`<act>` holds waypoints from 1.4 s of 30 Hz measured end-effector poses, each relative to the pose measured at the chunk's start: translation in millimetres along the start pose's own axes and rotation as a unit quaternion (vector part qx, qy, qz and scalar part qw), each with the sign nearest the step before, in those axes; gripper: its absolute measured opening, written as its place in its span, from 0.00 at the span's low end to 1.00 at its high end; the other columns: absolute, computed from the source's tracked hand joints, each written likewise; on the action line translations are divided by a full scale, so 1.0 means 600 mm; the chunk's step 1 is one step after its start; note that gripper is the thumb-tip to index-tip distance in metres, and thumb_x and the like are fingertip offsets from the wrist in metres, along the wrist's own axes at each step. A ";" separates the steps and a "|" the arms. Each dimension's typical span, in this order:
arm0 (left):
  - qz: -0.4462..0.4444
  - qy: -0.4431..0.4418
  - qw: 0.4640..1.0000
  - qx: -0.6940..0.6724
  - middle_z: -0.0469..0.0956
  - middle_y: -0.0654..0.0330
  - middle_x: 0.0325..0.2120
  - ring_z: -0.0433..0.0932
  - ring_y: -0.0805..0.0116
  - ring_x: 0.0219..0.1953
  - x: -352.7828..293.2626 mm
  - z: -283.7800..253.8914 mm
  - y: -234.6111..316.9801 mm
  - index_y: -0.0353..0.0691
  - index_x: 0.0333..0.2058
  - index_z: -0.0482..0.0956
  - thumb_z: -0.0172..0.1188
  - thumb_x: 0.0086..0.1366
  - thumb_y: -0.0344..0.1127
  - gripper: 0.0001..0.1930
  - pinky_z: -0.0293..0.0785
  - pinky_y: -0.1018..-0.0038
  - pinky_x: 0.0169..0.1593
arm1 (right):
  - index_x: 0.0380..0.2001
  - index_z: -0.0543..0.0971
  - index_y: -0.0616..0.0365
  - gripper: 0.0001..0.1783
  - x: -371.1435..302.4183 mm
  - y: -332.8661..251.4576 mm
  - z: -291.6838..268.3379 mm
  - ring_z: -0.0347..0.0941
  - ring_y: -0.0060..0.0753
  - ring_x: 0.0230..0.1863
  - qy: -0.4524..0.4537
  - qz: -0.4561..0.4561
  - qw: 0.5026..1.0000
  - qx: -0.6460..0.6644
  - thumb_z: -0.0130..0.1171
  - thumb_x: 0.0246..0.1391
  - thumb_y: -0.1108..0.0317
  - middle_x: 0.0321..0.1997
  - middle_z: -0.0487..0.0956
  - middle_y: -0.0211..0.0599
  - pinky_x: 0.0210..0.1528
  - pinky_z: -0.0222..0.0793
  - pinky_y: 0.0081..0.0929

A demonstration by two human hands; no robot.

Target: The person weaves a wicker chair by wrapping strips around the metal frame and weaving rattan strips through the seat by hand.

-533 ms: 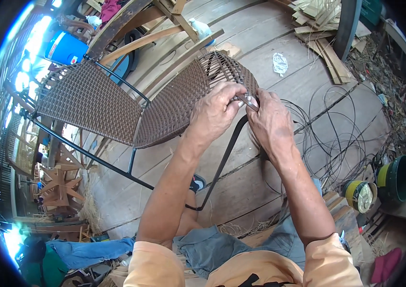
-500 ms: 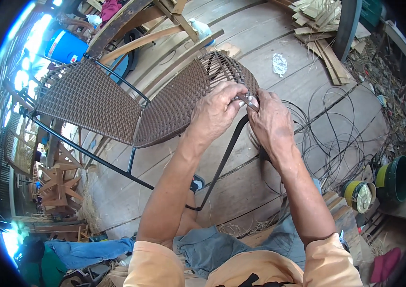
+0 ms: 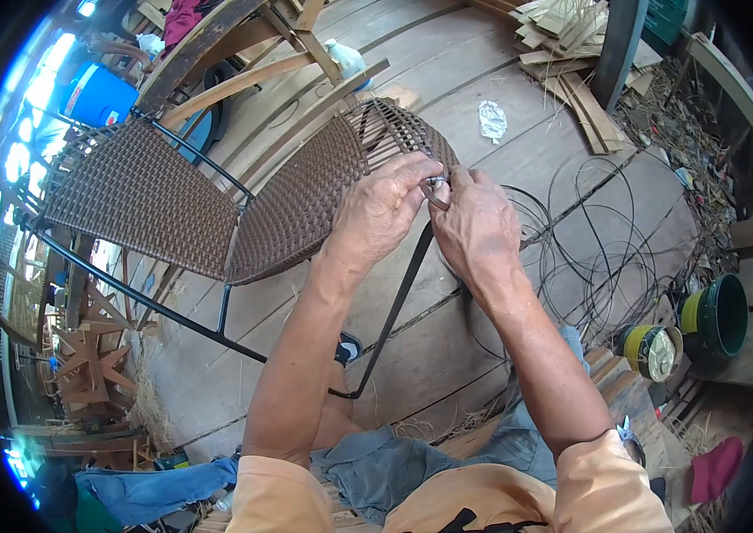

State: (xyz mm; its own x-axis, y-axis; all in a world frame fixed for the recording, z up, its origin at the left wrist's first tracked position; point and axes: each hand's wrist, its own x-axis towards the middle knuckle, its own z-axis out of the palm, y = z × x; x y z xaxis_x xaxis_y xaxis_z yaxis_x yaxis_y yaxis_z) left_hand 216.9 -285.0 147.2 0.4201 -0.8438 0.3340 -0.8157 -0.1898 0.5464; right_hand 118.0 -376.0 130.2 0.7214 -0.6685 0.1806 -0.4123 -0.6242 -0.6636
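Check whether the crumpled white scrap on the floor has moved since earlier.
No. The crumpled white scrap keeps its place to the left of the wooden slats; both shifted left in the picture together, so only the view moved.

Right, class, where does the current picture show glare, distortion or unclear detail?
Head view: glare whitens patches along the left edge, near the blue plastic bucket; head view: grey wooden floorboards curve toward the black rim; head view: the brown woven chair reads clearly, but the flat brown strip between left hand and right hand lacks fine detail.
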 end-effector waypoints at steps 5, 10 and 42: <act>0.012 -0.007 1.000 0.020 0.73 0.50 0.45 0.72 0.56 0.49 -0.003 0.000 -0.001 0.39 0.44 0.75 0.49 0.53 0.17 0.19 0.70 0.70 0.51 | 0.33 0.73 0.65 0.15 -0.004 -0.005 0.010 0.71 0.53 0.39 0.024 -0.002 1.000 0.002 0.49 0.50 0.63 0.35 0.74 0.50 0.41 0.69 0.42; 0.055 0.013 0.997 0.058 0.74 0.53 0.44 0.74 0.55 0.45 0.002 0.006 -0.007 0.42 0.42 0.75 0.54 0.53 0.22 0.16 0.73 0.67 0.46 | 0.33 0.73 0.65 0.15 -0.003 -0.002 0.014 0.71 0.52 0.40 0.037 -0.002 0.999 0.008 0.49 0.50 0.62 0.35 0.74 0.50 0.41 0.69 0.42; -0.007 0.049 0.997 0.066 0.75 0.55 0.36 0.77 0.57 0.37 -0.001 0.007 0.004 0.38 0.39 0.74 0.59 0.51 0.24 0.14 0.73 0.70 0.39 | 0.32 0.69 0.56 0.08 -0.070 0.049 -0.088 0.51 0.13 0.14 -0.298 0.248 0.533 0.752 0.44 0.58 0.65 0.15 0.57 0.18 0.14 0.48 0.12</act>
State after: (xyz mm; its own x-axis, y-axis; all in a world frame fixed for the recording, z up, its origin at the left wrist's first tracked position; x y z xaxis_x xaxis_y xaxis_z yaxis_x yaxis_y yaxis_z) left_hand 213.0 -287.1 145.2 0.4636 -0.7891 0.4031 -0.8515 -0.2709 0.4489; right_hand 45.9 -387.5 141.6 0.9650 -0.0729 -0.2519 -0.0455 0.8995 -0.4345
